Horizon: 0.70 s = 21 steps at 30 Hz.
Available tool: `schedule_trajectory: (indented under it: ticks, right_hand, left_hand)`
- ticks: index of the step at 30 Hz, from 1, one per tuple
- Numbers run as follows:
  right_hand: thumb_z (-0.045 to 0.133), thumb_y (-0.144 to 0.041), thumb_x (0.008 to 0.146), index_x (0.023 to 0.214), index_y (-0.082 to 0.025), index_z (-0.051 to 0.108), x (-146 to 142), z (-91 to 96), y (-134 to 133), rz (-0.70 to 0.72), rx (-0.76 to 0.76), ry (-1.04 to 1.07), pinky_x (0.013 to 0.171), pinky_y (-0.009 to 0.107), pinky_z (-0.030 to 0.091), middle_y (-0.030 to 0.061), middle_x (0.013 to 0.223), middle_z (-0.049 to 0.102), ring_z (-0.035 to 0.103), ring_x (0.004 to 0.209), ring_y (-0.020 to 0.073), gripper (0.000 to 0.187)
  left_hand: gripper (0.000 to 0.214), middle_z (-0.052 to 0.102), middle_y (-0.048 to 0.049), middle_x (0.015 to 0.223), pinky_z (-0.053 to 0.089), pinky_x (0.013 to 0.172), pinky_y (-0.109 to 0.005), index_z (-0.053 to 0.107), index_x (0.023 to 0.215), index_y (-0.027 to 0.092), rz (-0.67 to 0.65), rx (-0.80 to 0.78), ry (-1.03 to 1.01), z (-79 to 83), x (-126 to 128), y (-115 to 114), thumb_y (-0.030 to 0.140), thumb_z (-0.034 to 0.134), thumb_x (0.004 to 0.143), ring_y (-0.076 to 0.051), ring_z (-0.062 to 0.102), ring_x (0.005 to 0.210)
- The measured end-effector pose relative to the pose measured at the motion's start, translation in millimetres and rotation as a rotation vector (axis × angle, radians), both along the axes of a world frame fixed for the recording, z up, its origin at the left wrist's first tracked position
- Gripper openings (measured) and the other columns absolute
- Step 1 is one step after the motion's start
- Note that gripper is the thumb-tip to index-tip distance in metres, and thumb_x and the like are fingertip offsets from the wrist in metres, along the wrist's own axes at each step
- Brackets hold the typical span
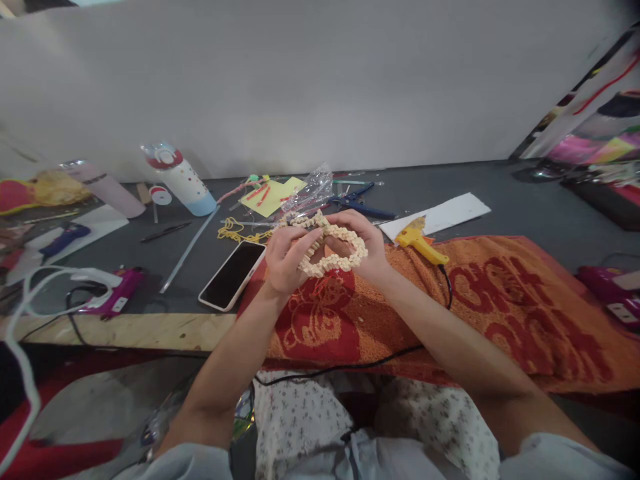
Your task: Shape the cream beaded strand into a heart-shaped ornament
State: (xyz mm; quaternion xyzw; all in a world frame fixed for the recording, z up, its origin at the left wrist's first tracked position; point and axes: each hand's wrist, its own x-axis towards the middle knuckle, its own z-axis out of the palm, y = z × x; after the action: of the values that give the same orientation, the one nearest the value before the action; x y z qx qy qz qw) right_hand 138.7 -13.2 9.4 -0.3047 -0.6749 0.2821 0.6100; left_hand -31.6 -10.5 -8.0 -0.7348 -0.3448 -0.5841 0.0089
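Note:
Between my two hands is a cream-coloured beaded ring (332,266), shaped like a knobbly loop or garland. My left hand (287,257) closes on its left side, thumb pressed along the beads. On the other side my right hand (367,241) wraps the loop's right and far part, with some fingers behind it. Both hands are raised over an orange and red towel (325,320). A white-edged phone (233,275) lies just left of my left hand. To the right of my right hand is a yellow hot glue gun (423,243) on the towel's far edge.
Blue pliers (363,200), clear plastic wrap (315,190), yellow paper (270,199) and yellow cord (240,231) lie beyond my hands. A dotted bottle (185,183) and a pink bottle (107,190) stand left. A purple power strip (117,293) sits near the edge; a black cable (345,367) crosses the towel.

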Motion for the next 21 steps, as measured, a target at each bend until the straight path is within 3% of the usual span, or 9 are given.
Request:
schedule_trajectory:
  ticks: [11,16,21]
  right_hand:
    - [0.065,-0.045,0.084,0.094,-0.026,0.067,1.2,0.7,-2.0,-0.031,0.007,-0.044,0.079,0.038,0.049,0.0042,0.092,0.068,0.062,0.087,0.0200,0.021]
    - [0.066,-0.042,0.083,0.095,-0.026,0.067,0.7,-0.7,-2.3,-0.031,0.054,-0.042,0.081,0.039,0.050,0.0045,0.092,0.068,0.062,0.088,0.0206,0.020]
    - [0.065,-0.036,0.085,0.100,-0.026,0.067,0.1,-2.3,-2.7,-0.024,0.071,-0.027,0.083,0.038,0.051,0.0054,0.098,0.068,0.063,0.091,0.0199,0.018]
  left_hand:
    - [0.033,0.068,-0.0023,0.086,0.045,0.079,-0.034,0.074,0.103,0.035,-0.025,0.017,0.042,-3.0,0.1,0.8,0.033,0.077,0.070,-0.020,0.060,0.083]
    - [0.034,0.068,-0.0032,0.086,0.046,0.079,-0.035,0.075,0.101,0.033,-0.048,-0.066,0.039,-2.9,0.1,-0.6,0.041,0.077,0.069,-0.021,0.060,0.083]
    - [0.037,0.069,-0.0040,0.089,0.046,0.078,-0.033,0.072,0.110,0.031,0.012,0.119,0.105,-3.7,0.3,-1.2,0.040,0.075,0.074,-0.019,0.061,0.084]
